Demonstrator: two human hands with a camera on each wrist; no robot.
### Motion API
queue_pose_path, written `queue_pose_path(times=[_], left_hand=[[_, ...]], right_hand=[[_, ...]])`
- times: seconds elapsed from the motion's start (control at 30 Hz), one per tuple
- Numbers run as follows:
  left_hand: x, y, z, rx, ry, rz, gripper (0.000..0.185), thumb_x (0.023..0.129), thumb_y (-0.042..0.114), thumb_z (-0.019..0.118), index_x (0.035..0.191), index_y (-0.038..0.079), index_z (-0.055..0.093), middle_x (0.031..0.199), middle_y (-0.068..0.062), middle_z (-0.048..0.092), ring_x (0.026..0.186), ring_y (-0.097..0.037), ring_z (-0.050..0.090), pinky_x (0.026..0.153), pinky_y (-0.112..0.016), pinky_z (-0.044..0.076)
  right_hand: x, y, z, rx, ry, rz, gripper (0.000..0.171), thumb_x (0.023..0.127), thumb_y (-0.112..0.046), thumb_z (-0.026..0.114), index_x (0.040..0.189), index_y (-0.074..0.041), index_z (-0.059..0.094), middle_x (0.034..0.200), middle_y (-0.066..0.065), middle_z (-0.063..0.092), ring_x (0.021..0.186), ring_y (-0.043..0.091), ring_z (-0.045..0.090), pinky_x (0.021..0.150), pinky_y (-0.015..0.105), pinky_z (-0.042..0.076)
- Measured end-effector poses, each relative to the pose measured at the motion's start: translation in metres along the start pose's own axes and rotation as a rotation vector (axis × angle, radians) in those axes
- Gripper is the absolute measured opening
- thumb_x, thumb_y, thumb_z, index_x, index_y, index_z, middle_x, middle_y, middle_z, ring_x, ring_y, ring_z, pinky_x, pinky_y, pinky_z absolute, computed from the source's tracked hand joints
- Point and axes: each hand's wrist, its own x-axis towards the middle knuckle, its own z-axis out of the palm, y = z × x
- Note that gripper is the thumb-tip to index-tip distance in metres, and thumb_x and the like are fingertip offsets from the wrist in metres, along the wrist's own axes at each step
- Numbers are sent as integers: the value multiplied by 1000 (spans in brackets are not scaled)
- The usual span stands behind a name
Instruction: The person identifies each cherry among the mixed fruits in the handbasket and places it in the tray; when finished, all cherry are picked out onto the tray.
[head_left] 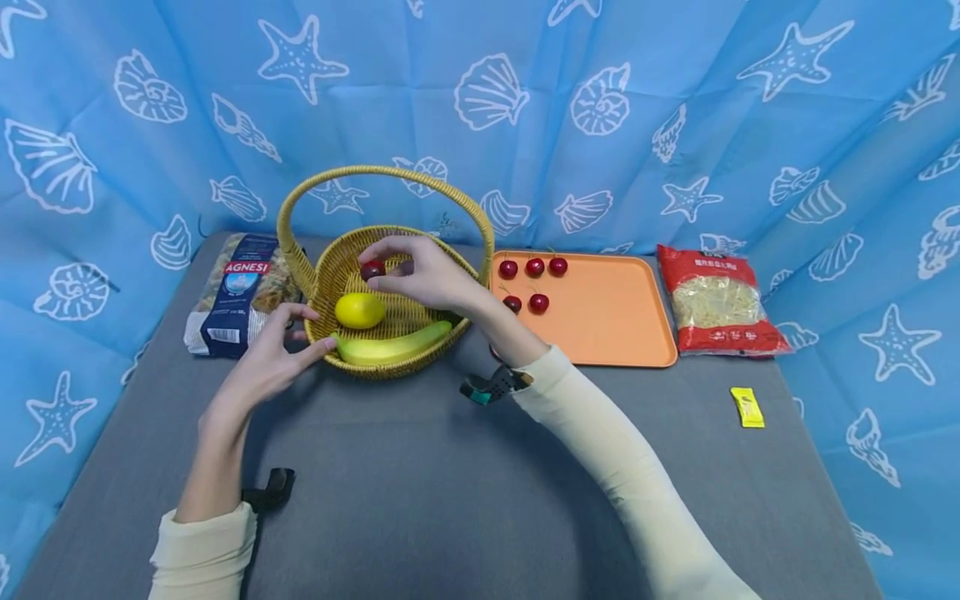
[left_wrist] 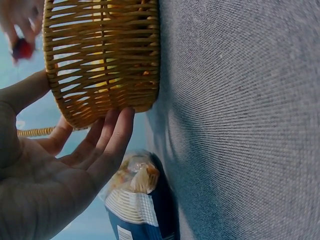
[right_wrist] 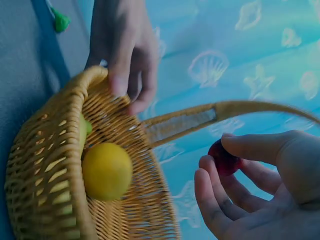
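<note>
Grey cloth counter point(head_left: 450, 500): right hand point(head_left: 427, 271) pinching dark red cherry point(head_left: 372, 269) above woven wicker basket point(head_left: 330, 267), steadied by open left hand point(head_left: 273, 358) against its rim.

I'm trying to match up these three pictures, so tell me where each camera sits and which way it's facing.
Head: above the table, looking forward and down at basket, both hands, both sleeves.
Left wrist: beside the left hand, facing the basket's outer wall.
Right wrist: behind the right hand, facing its pinched cherry and lemon.
All three share the basket.
</note>
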Motion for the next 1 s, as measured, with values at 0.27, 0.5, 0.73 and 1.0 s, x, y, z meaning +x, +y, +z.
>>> queue_pose_path(times=[0.27,0.5,0.73,1.0], left_hand=[[0,1,0,-2,12,19,67,105,44,71,150,3,43,154,-29,48,136,-46,53,104,-59,50],[0,1,0,-3,5,15,68,105,45,70,151,3,42,156,-29,47,137,-46,52,106,-60,50],[1,2,-1,6,1,15,68,105,45,70,151,3,42,156,-29,46,137,-46,52,105,-60,50],[0,2,0,0,1,26,67,106,43,70,150,2,43,153,-30,48,135,-46,53,101,-56,51]], right_hand=[[-77,-10,-34,35,-10,-95,38,100,-5,76,137,-3,70,129,12,74,100,20,76,91,30,64],[-133,4,-63,-20,103,-147,40,95,1,79,134,-4,71,129,11,73,107,17,75,96,27,64],[-159,46,-90,-124,266,-61,37,96,1,78,133,-3,72,131,16,72,116,27,76,101,21,61],[-163,121,-115,-224,306,189,37,98,4,75,134,9,66,136,28,62,126,48,70,106,50,60]])
